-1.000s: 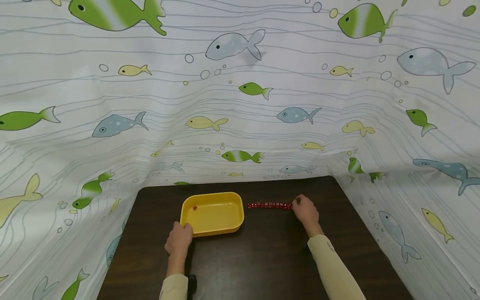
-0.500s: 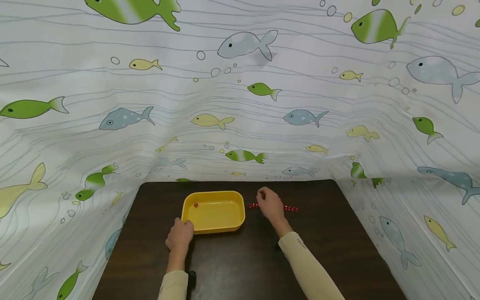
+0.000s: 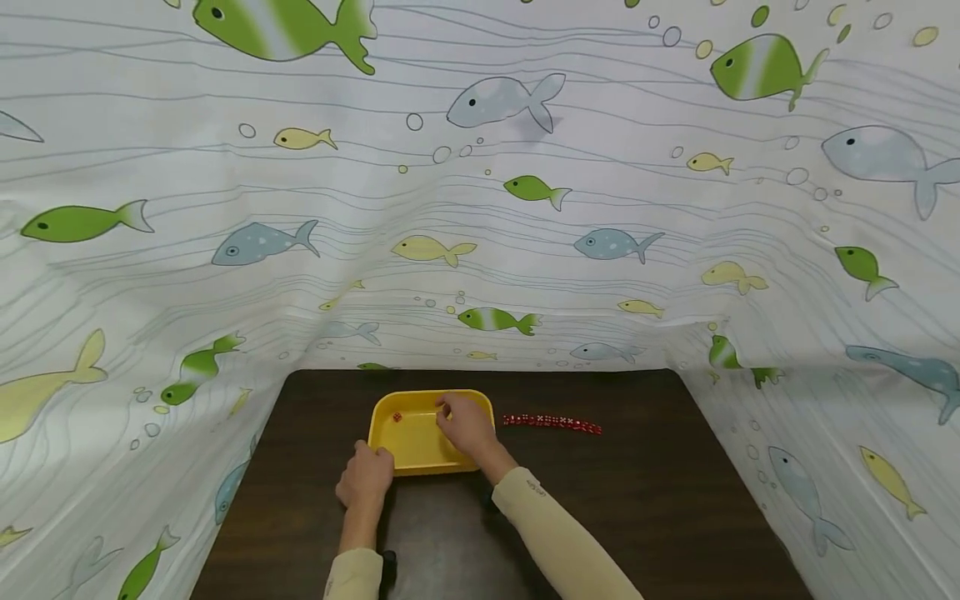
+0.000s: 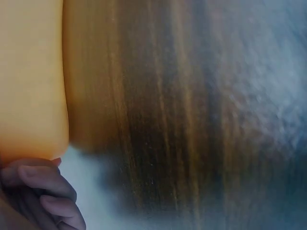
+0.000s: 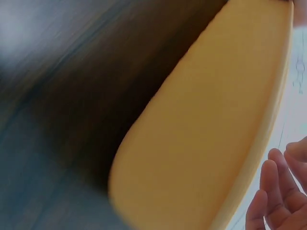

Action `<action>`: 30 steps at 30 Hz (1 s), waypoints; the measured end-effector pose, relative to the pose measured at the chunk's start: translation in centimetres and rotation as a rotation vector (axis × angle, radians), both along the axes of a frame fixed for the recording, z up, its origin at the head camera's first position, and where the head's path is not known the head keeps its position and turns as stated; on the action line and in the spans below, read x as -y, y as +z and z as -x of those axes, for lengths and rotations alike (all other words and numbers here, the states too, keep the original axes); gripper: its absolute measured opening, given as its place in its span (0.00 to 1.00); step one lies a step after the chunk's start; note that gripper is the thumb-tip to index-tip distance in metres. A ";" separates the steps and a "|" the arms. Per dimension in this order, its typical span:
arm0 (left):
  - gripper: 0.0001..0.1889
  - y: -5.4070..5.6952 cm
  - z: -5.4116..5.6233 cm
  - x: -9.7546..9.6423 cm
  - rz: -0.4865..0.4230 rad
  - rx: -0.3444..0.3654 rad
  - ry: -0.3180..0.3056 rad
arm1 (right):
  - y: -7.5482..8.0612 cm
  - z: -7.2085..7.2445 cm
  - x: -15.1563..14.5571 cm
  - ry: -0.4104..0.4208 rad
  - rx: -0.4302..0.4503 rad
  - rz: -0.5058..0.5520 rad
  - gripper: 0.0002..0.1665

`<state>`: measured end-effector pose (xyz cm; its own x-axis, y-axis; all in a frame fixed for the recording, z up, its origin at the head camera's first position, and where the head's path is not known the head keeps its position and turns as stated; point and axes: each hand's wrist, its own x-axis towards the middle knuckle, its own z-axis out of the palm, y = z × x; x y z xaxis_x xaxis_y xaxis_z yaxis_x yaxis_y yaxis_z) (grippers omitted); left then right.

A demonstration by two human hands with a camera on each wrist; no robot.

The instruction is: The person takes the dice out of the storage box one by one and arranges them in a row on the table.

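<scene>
A yellow plastic tray [image 3: 420,462] stands on the dark table, with one red die [image 3: 397,417] at its far left. My left hand [image 3: 366,475] grips the tray's near left corner; the left wrist view shows its curled fingers [image 4: 45,172] against the yellow wall. Over the tray's right half is my right hand [image 3: 467,425], thumb and forefinger pinched together around a small red die that the fingertips hide. In the right wrist view the other fingers [image 5: 271,182] are bent loosely above the rim. Right of the tray runs a row of red dice [image 3: 551,422].
The dark wooden table [image 3: 637,500] reaches back to a white curtain [image 3: 337,200] printed with fish, which hangs behind and at both sides. A small black object [image 3: 387,571] shows at the left wrist.
My right hand has left the right end of the dice row and travelled left, over the row, to the tray. The left hand keeps its hold on the tray's corner.
</scene>
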<state>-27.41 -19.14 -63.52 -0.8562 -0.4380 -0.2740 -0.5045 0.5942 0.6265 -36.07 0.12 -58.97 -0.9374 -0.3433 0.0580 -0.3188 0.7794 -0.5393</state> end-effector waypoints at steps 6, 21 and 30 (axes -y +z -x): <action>0.28 0.1 0.3 -0.4 0.029 -0.009 0.005 | -0.1 -0.3 3.4 0.035 0.062 -0.029 0.17; 0.24 -0.4 -0.6 -0.6 0.043 -0.027 0.025 | -2.3 -0.1 8.3 0.078 0.100 -0.184 0.26; 0.24 -0.2 -0.5 -0.3 0.051 -0.041 0.023 | -2.6 0.6 9.5 0.093 0.104 -0.184 0.24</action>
<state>-26.95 -18.80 -63.70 -0.8560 -0.4700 -0.2154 -0.4925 0.6145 0.6163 -36.67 -9.39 -61.55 -0.8988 -0.4246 -0.1091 -0.3441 0.8375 -0.4244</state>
